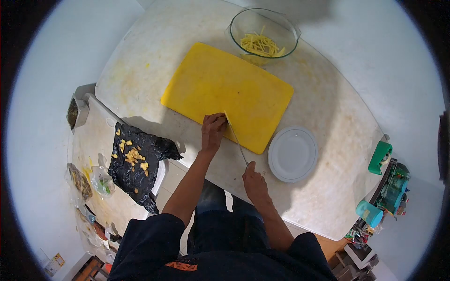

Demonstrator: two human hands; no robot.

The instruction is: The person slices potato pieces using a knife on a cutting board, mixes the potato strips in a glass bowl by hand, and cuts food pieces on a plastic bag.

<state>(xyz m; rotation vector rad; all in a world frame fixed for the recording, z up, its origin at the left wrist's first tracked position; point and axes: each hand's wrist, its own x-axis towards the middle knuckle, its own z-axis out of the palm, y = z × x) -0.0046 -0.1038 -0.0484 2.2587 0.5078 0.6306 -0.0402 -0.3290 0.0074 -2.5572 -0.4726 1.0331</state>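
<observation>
A knife [238,141] is gripped by its handle in my right hand [254,181], near the front edge of the table. Its blade slants up and left over the lower edge of a yellow cutting board [229,89]. My left hand [214,129] rests at that same edge with its fingers curled, right beside the blade tip. Whatever those fingers press on is hidden; only a tiny pale bit shows by the tip. Beyond the board stands a clear glass bowl [233,29] with thin pale-yellow sticks [260,44] inside, which look like cut potato.
A white plate [293,154] lies right of the board. On a lower surface at left, a black plastic bag [133,175] carries yellowish peelings [133,156]. A green tape dispenser [379,158] and a turquoise cup [369,213] are by the right table edge.
</observation>
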